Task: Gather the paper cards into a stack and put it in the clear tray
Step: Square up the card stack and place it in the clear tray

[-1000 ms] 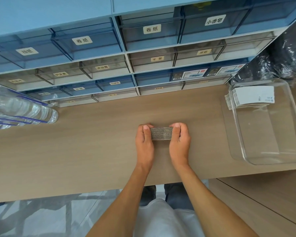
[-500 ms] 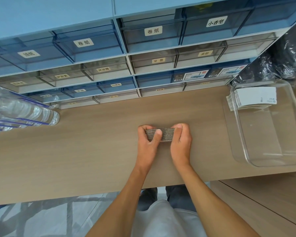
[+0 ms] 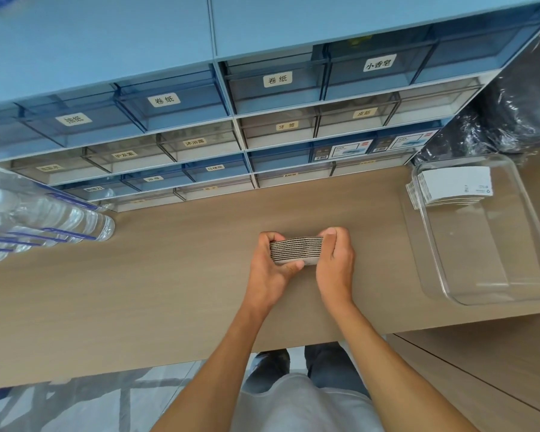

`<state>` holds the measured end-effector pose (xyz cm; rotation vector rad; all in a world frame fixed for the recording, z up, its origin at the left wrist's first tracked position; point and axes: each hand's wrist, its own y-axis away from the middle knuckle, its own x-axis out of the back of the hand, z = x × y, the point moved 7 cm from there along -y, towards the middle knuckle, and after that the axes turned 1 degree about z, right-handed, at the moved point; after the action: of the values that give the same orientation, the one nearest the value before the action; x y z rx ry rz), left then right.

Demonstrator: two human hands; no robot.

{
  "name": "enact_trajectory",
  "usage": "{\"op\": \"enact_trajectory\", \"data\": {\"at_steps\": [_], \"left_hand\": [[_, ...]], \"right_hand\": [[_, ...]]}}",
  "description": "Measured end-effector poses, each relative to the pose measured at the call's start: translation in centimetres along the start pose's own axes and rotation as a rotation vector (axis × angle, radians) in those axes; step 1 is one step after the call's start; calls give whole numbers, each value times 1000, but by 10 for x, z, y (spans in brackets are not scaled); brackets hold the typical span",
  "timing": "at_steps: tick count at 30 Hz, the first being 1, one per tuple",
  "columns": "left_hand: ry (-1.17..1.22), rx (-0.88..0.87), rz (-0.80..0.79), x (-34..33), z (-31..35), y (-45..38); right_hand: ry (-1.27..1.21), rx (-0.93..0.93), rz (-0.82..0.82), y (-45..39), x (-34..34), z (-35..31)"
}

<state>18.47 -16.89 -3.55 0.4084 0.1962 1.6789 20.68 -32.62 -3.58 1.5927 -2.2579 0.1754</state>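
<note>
A thick stack of paper cards (image 3: 296, 250) is held between both hands above the middle of the wooden desk (image 3: 169, 275); I see its striped edge. My left hand (image 3: 270, 269) grips its left end with the thumb under the lower edge. My right hand (image 3: 335, 260) clasps the right end. The clear tray (image 3: 480, 275) stands at the desk's right end, well apart from my hands. Another stack of white cards (image 3: 455, 185) lies in the tray's far corner.
Blue and clear labelled drawers (image 3: 262, 120) line the wall behind the desk. A pack of water bottles (image 3: 38, 222) lies at the far left. Black plastic bags (image 3: 518, 113) sit beyond the tray. The desk's front edge runs just below my wrists.
The stack has lifted and tilted so its edge faces me more. My left thumb has moved from the stack's end to under its lower edge. Both hands stay in the same spot.
</note>
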Motion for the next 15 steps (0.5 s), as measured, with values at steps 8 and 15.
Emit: {"op": "enact_trajectory", "data": {"at_steps": [8, 15], "left_hand": [[360, 146, 53, 7, 31, 8], [547, 253, -2, 2, 70, 12]], "right_hand": [[-278, -167, -226, -17, 22, -47], [-878, -488, -385, 12, 28, -66]]}}
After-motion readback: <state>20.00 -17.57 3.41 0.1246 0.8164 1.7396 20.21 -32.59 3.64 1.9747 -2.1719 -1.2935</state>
